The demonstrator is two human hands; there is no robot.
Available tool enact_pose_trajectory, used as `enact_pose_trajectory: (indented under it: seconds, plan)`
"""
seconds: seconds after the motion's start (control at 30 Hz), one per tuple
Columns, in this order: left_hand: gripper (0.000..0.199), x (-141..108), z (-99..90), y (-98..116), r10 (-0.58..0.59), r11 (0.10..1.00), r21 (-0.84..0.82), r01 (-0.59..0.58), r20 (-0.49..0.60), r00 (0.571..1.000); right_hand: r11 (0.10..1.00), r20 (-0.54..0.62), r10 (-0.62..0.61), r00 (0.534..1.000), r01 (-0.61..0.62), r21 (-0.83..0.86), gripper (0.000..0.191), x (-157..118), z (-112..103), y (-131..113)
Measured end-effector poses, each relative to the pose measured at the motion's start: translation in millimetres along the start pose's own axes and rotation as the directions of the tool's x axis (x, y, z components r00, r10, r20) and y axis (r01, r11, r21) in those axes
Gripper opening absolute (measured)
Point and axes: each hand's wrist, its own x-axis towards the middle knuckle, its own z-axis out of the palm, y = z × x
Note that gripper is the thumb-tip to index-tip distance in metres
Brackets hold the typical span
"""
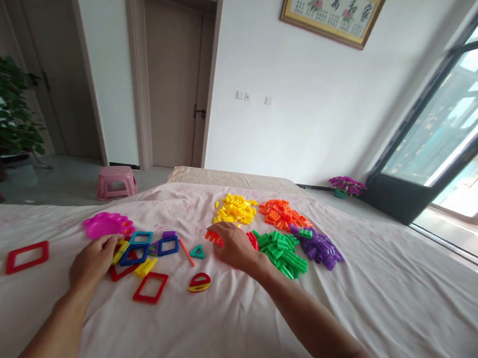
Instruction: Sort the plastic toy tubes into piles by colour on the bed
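My left hand (93,260) is closed at the left, its fingertips pinching small yellow plastic blocks (120,252). Right beside it are a blue square frame (135,254), a red frame partly beneath it, and more yellow blocks (145,268). My right hand (236,248) reaches over the middle, back of the hand up and fingers curled down. Orange-red blocks (214,237) show at its fingertips, though the fingers are partly hidden. Red blocks (252,240) lie just behind its wrist, next to a green block pile (283,253).
Yellow (237,209), orange (284,214) and purple (320,248) block piles lie farther back on the wrinkled cloth (244,332). A magenta dish (107,226) sits at the left. Red square frames (150,288), a teal triangle (197,252) and a half-round piece (199,282) lie about.
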Motion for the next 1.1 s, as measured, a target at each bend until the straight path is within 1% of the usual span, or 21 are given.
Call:
enact_pose_trajectory:
  seconds: [0.07, 0.13, 0.2, 0.27, 0.3, 0.37, 0.4, 0.43, 0.5, 0.57, 0.67, 0.7, 0.73, 0.77, 0.83, 0.87, 0.9, 0.97, 1.03, 1.1]
  plan:
    - [0.046, 2, 1.6, -2, -0.005, 1.000, 0.015, 0.006, -0.008, 1.000, 0.989, -0.052, 0.132, 0.990, -0.135, -0.053, 0.048, -6, -20, 31]
    - [0.043, 4, 3.1, -4, -0.007, 1.000, 0.020, 0.007, -0.022, 1.000, 0.945, -0.090, 0.297, 0.951, -0.306, -0.115, 0.049, -11, -37, 67]
    - [0.042, 5, 4.1, -4, -0.004, 1.000, 0.023, 0.005, -0.032, 0.999, 0.873, -0.132, 0.437, 0.890, -0.455, -0.175, 0.049, -15, -51, 103]
    - [0.043, 5, 4.5, -4, 0.009, 1.000, 0.016, -0.008, -0.036, 0.999, 0.782, -0.189, 0.555, 0.810, -0.585, -0.214, 0.049, -17, -64, 136]
    - [0.044, 5, 4.6, -4, 0.014, 1.000, 0.011, -0.013, -0.036, 0.999, 0.740, -0.223, 0.595, 0.772, -0.635, -0.223, 0.050, -18, -70, 150]
    - [0.045, 5, 4.3, -4, 0.006, 1.000, 0.008, -0.005, -0.032, 0.999, 0.688, -0.271, 0.635, 0.723, -0.689, -0.227, 0.050, -20, -78, 169]
    - [0.045, 4, 4.1, -4, 0.000, 1.000, 0.007, 0.001, -0.027, 1.000, 0.680, -0.284, 0.639, 0.715, -0.697, -0.226, 0.049, -20, -80, 173]
    - [0.045, 4, 3.7, -3, -0.006, 1.000, 0.004, 0.006, -0.019, 1.000, 0.686, -0.287, 0.632, 0.720, -0.692, -0.225, 0.048, -19, -79, 174]
    - [0.046, 2, 2.8, -2, -0.010, 1.000, -0.007, 0.010, -0.006, 1.000, 0.729, -0.276, 0.594, 0.755, -0.651, -0.211, 0.042, -15, -71, 163]
    - [0.047, 0, 1.6, 0, -0.002, 1.000, -0.027, 0.002, -0.005, 1.000, 0.810, -0.236, 0.517, 0.823, -0.559, -0.177, 0.037, -8, -55, 139]
    - [0.047, -3, -0.1, 3, -0.002, 0.999, -0.042, 0.001, -0.022, 1.000, 0.938, -0.111, 0.327, 0.939, -0.336, -0.084, 0.032, 2, -19, 85]
    - [0.046, -4, -0.6, 4, -0.004, 0.999, -0.045, 0.003, -0.024, 1.000, 0.970, -0.052, 0.238, 0.970, -0.240, -0.039, 0.033, 5, -5, 65]
    - [0.046, -4, -0.9, 5, -0.009, 0.999, -0.048, 0.008, -0.024, 1.000, 0.990, 0.011, 0.143, 0.990, -0.143, 0.015, 0.034, 8, 8, 45]
    - [0.045, -5, -1.2, 5, -0.013, 0.999, -0.053, 0.011, -0.021, 1.000, 0.995, 0.060, 0.065, 0.996, -0.069, 0.069, 0.035, 10, 20, 26]
    - [0.044, -6, -1.5, 6, -0.013, 0.997, -0.070, 0.012, -0.018, 1.000, 0.987, 0.093, -0.074, 0.993, 0.060, 0.150, 0.034, 16, 43, -8]
    - [0.044, -6, -1.6, 6, -0.009, 0.997, -0.078, 0.007, -0.017, 1.000, 0.979, 0.109, -0.124, 0.986, 0.104, 0.173, 0.034, 20, 52, -23]
    - [0.044, -6, -1.7, 6, -0.005, 0.997, -0.083, 0.004, -0.017, 1.000, 0.976, 0.119, -0.149, 0.982, 0.127, 0.180, 0.033, 24, 60, -36]
    - [0.044, -7, -2.1, 6, -0.002, 0.997, -0.083, 0.001, -0.019, 1.000, 0.978, 0.143, -0.152, 0.978, 0.128, 0.168, 0.030, 34, 73, -58]
    - [0.044, -8, -2.6, 7, -0.006, 0.997, -0.074, 0.005, -0.021, 1.000, 0.987, 0.153, -0.102, 0.983, 0.081, 0.137, 0.032, 45, 82, -75]
    - [0.044, -8, -3.4, 8, -0.006, 0.998, -0.070, 0.004, -0.022, 1.000, 0.995, 0.157, -0.043, 0.987, 0.029, 0.095, 0.039, 55, 89, -89]
